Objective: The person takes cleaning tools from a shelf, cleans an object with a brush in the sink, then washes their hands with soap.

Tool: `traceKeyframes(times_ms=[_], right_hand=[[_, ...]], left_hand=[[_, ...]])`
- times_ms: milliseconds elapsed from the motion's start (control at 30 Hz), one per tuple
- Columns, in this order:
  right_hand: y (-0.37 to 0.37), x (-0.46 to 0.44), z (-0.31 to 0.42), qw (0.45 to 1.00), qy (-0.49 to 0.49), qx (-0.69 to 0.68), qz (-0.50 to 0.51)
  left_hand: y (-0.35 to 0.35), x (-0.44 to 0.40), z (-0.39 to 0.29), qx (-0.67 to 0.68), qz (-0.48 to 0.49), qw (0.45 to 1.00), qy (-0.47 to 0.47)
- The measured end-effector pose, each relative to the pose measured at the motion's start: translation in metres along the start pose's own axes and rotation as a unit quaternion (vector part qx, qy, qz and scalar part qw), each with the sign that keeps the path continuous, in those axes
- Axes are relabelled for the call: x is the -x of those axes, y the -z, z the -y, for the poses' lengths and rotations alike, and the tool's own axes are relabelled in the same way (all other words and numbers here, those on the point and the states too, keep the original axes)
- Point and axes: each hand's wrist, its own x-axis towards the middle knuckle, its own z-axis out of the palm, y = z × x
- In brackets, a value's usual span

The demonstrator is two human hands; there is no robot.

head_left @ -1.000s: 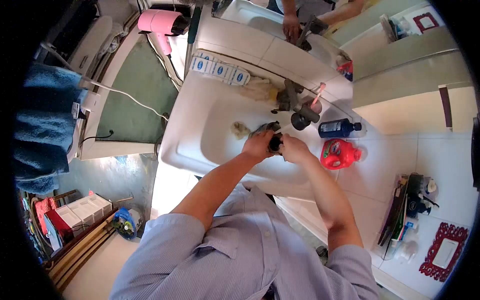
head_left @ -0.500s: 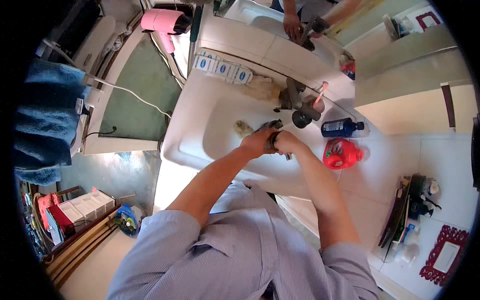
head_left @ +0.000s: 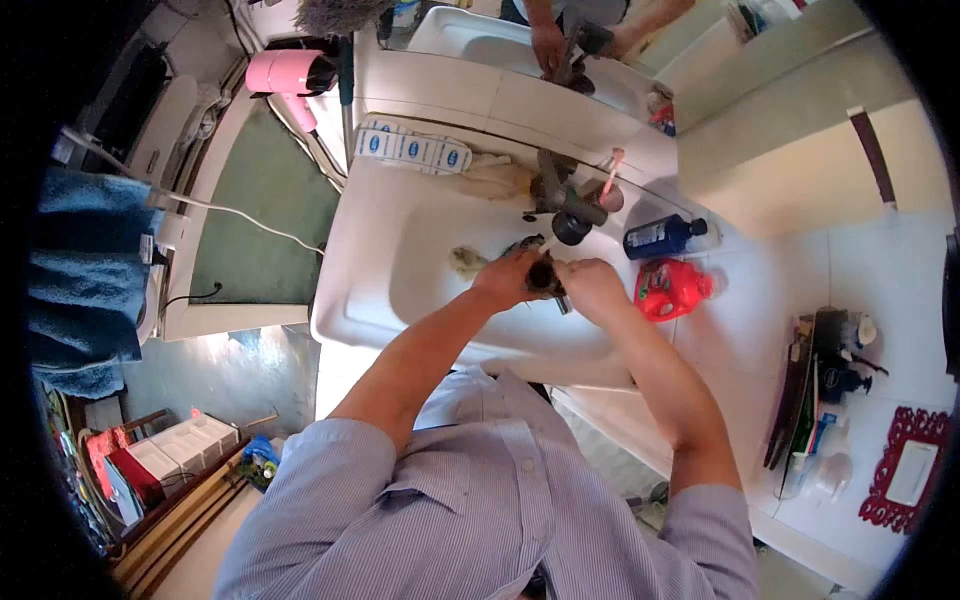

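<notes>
Over the white sink (head_left: 365,275), my left hand (head_left: 508,277) is wrapped round a dark, hollow, round piece (head_left: 541,275) whose opening faces up. My right hand (head_left: 594,288) has its fingers curled closed at the right side of this piece; what they grip is hidden. A short greyish strip (head_left: 565,305) shows below the two hands. Just beyond my left hand, a dark object (head_left: 524,246) lies partly hidden in the basin. Left of it rests a pale, fluffy scrubbing wad (head_left: 466,262). The dark faucet (head_left: 572,228) hangs right above the hands.
A blue bottle (head_left: 662,237) and a red detergent jug (head_left: 672,289) stand right of the sink. A blue-and-white packet (head_left: 412,147) and a beige cloth (head_left: 497,180) lie on its back ledge. Upper left hangs a pink hair dryer (head_left: 285,78); a mirror (head_left: 470,40) runs behind.
The view has shifted slightly. My right hand has drawn back to the right from the round piece, and its dark opening now shows more fully. My left hand keeps its hold.
</notes>
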Motion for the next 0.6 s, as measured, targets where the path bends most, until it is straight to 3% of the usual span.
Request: traceKeyframes(times_ms=[33,100,133,200,233,267,300,367,433,467,533,600], right_hand=[[-0.009,-0.003,0.004,1.0,-0.005,-0.002,-0.002],[-0.036,-0.011,0.005,0.991,-0.056,-0.005,0.122],[-0.047,-0.015,0.004,0.991,-0.056,-0.006,0.12],[-0.064,-0.023,0.002,0.972,-0.103,-0.192,0.092],[-0.056,-0.021,0.002,0.971,-0.101,-0.195,0.093],[-0.043,-0.014,-0.008,0.908,-0.197,-0.358,0.091],[-0.025,-0.005,-0.018,0.809,-0.286,-0.506,0.088],[0.004,0.016,-0.037,0.802,-0.296,-0.512,0.082],[-0.006,0.037,-0.056,0.851,-0.246,-0.464,-0.011],[-0.007,0.05,-0.062,0.849,-0.248,-0.467,-0.014],[0.02,0.066,-0.06,0.862,-0.29,-0.411,-0.055],[0.025,0.079,-0.059,0.838,-0.334,-0.427,-0.054]], left_hand=[[0.004,-0.001,-0.006,-0.011,0.021,0.999,0.023],[0.007,-0.006,-0.009,-0.026,0.039,0.998,0.044],[0.005,-0.006,-0.005,-0.019,0.041,0.998,0.041],[0.006,-0.003,0.002,-0.013,0.041,0.998,0.042],[0.009,0.001,0.004,-0.009,0.035,0.998,0.042],[0.012,0.002,0.007,-0.004,0.028,0.999,0.039],[0.013,0.001,0.009,-0.004,0.027,0.999,0.039],[0.01,0.001,0.016,0.008,0.035,0.997,0.074],[0.011,-0.001,0.02,0.007,0.031,0.997,0.066],[0.011,0.001,0.021,0.006,0.029,0.998,0.06],[0.019,0.003,0.022,0.003,0.026,0.998,0.059],[0.026,0.005,0.018,-0.001,0.027,0.998,0.057]])
